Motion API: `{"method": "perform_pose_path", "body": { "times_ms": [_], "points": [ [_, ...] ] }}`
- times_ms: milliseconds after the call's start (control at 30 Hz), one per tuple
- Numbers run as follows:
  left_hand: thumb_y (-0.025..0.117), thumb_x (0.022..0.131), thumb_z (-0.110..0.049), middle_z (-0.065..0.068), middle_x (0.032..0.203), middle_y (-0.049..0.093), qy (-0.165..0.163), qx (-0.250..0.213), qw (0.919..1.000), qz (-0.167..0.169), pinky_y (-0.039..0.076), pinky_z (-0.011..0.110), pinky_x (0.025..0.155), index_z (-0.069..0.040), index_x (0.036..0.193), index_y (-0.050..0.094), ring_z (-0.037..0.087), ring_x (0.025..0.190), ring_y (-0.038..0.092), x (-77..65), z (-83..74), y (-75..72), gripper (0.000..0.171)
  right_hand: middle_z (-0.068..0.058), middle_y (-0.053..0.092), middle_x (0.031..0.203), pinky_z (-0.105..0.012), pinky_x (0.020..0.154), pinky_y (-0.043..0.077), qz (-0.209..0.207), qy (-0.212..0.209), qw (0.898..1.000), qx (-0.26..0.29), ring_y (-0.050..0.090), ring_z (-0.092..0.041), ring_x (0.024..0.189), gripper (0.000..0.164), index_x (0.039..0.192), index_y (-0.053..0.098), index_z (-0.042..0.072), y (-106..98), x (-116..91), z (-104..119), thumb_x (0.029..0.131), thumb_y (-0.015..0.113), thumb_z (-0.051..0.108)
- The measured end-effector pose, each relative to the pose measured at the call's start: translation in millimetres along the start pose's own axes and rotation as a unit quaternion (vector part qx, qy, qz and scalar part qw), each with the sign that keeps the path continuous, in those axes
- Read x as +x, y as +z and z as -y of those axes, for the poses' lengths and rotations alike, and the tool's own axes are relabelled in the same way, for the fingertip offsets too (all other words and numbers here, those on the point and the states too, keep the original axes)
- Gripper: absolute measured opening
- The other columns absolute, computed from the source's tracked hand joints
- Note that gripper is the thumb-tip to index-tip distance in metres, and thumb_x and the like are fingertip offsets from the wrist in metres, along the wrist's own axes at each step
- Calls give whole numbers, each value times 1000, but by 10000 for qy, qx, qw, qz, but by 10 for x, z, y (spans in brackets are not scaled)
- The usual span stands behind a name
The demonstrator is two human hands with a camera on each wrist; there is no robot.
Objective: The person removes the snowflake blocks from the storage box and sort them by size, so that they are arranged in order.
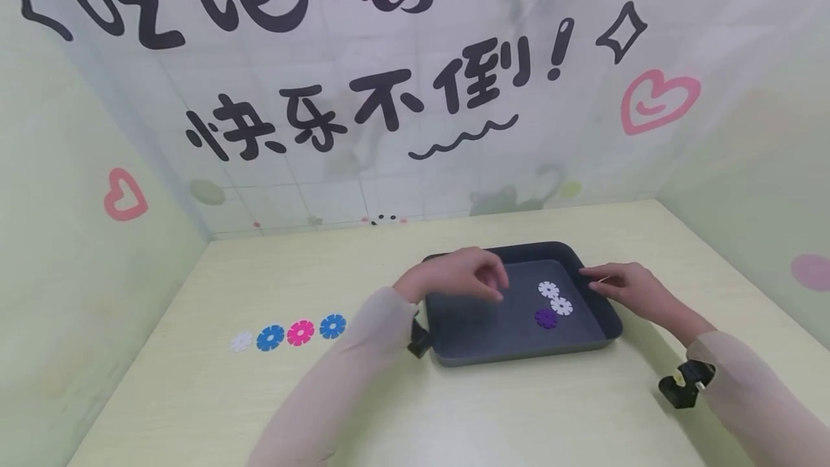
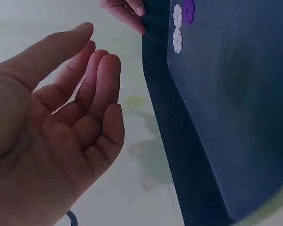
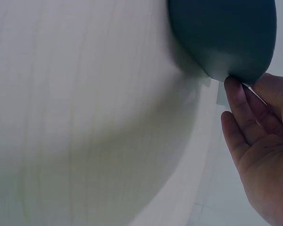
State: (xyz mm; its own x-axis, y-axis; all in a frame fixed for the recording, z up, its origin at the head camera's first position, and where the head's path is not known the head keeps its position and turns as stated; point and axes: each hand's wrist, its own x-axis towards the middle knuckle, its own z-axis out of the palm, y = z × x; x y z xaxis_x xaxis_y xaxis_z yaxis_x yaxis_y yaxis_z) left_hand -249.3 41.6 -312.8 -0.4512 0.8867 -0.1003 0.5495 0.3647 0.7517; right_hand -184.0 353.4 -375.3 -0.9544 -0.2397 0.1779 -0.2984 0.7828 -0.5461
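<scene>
At lower right, my right hand point(image 1: 627, 292) pinches the tray point(image 1: 483, 330), probably steadying it; my left hand point(image 1: 462, 276) hovers, empty, fingers loosely curled.

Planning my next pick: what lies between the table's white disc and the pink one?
Head view shows one blue disc between the white disc and pink disc.
</scene>
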Motion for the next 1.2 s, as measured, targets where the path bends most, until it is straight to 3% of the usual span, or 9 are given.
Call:
{"method": "perform_pose_path", "body": {
  "times_ms": [133, 300, 433, 567, 800, 1033, 1200],
  "points": [
    [68, 82, -10, -1, 87, 62, -69, -274, 9987, 420, 45, 18, 72, -3, 103, 62, 7, 79, 56, 306, 0, 97, 23, -28, 61, 104, -30, 67, 51, -53, -49, 9999, -99, 63, -34, 86, 29, 110, 60, -9, -8, -24, -7, 85, 63, 5],
    [68, 83, -10, -2, 87, 61, -158, -267, 9971, 700, 44, 16, 71, -1, 106, 63, 5, 77, 55, 650, 64, 233, 25, -28, 60, 105, -31, 68, 51, -51, -45, 10000, -69, 63, -35, 87, 29, 111, 60, -10, -11, -30, -8, 85, 62, 4],
    [69, 82, -10, -2, 86, 62, -541, -543, 9938, 808, 45, 20, 68, -3, 106, 64, 5, 76, 54, 820, 107, 313, 26, -29, 60, 104, -30, 67, 50, -41, -113, 9999, -71, 63, -35, 86, 28, 110, 60, -10, -14, -13, 2, 85, 62, 4],
    [69, 82, -12, -4, 86, 63, -965, -810, 9883, 854, 45, 22, 69, -5, 107, 65, 5, 78, 53, 914, 122, 364, 27, -28, 61, 104, -30, 68, 50, -42, -185, 9997, -129, 63, -35, 86, 28, 110, 61, -9, -10, 13, 7, 85, 63, 3],
    [71, 80, -10, -6, 84, 61, -1382, -584, 9840, 962, 43, 21, 67, -6, 102, 67, 5, 76, 51, 1011, 119, 462, 23, -29, 60, 105, -31, 69, 50, -18, -63, 10000, -61, 63, -35, 87, 29, 110, 61, -9, 4, 5, 1, 85, 63, 4],
    [74, 76, -7, -5, 79, 61, -1435, -286, 9861, 781, 40, 18, 64, -6, 98, 66, 5, 72, 50, 1026, 117, 523, 23, -30, 59, 106, -40, 71, 50, 2, 2, 10000, -21, 62, -38, 90, 29, 111, 59, -10, -3, -3, 9, 85, 62, 4],
    [77, 73, -7, -5, 77, 61, -1476, 33, 9863, 743, 38, 16, 67, -7, 92, 66, 5, 71, 50, 1069, 124, 550, 22, -29, 59, 107, -36, 70, 51, 39, 78, 10000, 0, 62, -37, 90, 30, 112, 59, -9, -9, 7, -10, 86, 62, 6]
  ]
}}
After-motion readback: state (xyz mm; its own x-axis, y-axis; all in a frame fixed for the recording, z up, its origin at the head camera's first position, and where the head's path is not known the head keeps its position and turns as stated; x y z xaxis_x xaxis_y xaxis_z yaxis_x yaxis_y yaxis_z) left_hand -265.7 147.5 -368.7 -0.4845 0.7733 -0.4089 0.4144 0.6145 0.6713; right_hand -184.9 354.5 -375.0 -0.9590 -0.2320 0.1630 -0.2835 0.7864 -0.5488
